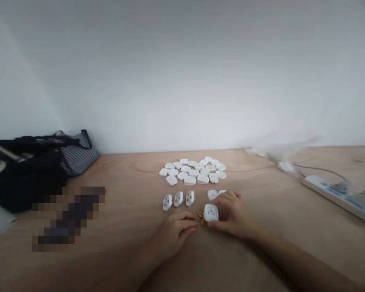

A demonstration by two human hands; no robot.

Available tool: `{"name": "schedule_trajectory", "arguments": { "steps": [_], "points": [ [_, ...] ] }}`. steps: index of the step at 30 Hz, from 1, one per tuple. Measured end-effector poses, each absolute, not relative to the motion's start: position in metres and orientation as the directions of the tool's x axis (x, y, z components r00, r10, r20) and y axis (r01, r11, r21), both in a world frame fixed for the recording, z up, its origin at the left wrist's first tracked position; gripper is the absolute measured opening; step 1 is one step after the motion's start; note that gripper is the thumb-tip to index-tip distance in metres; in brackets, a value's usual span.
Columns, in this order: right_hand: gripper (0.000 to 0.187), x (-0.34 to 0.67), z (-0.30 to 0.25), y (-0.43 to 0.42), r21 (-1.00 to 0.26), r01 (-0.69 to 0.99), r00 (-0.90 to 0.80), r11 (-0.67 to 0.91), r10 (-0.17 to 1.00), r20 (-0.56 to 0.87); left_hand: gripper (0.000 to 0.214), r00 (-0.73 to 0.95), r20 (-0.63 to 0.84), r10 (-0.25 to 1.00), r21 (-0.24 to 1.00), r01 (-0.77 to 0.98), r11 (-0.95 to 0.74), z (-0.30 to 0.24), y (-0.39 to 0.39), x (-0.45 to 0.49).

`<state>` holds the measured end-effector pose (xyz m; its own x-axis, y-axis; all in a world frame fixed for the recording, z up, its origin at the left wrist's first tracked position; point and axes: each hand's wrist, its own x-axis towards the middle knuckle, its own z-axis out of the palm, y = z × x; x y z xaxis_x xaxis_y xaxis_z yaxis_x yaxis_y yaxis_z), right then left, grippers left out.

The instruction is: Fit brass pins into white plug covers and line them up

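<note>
My right hand (pixel 232 217) grips a white plastic socket housing (pixel 211 211) between thumb and fingers, its recessed face toward me. Small brass-coloured metal pieces (pixel 201 217) lie just left of that housing, between my two hands. My left hand (pixel 179 230) rests low over the table with fingers curled and closed; whatever they may hold is hidden. Beyond it stand three similar housings in a row, among them a middle one (pixel 178 199). Two more, one of them a white housing (pixel 212 195), sit behind my right hand, partly covered by it.
A cluster of several white plastic housings (pixel 189 180) lies farther back on the wooden table (pixel 134 190). To the right are a power strip (pixel 337 196) with a grey cable and a clear plastic bag (pixel 284 156). Black bags (pixel 24 174) and a blurred-out dark object (pixel 71 217) are at left.
</note>
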<state>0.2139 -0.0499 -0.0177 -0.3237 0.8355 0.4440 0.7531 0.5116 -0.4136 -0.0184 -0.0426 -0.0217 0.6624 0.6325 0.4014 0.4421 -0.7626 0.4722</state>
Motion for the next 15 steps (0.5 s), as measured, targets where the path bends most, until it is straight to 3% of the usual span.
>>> {"name": "schedule_trajectory", "arguments": {
  "steps": [6, 15],
  "points": [
    [0.037, 0.208, -0.018, -0.055, -0.448, 0.723, -0.348, 0.526, 0.837, 0.421, 0.017, 0.607, 0.446, 0.658, 0.468, 0.469, -0.749, -0.020, -0.043, -0.017],
    [0.038, 0.198, -0.020, -0.060, -0.477, 0.680, -0.373, 0.557, 0.822, 0.430, 0.008, 0.426, 0.506, 0.750, 0.621, 0.424, -0.660, -0.011, -0.051, -0.012]
  ]
}}
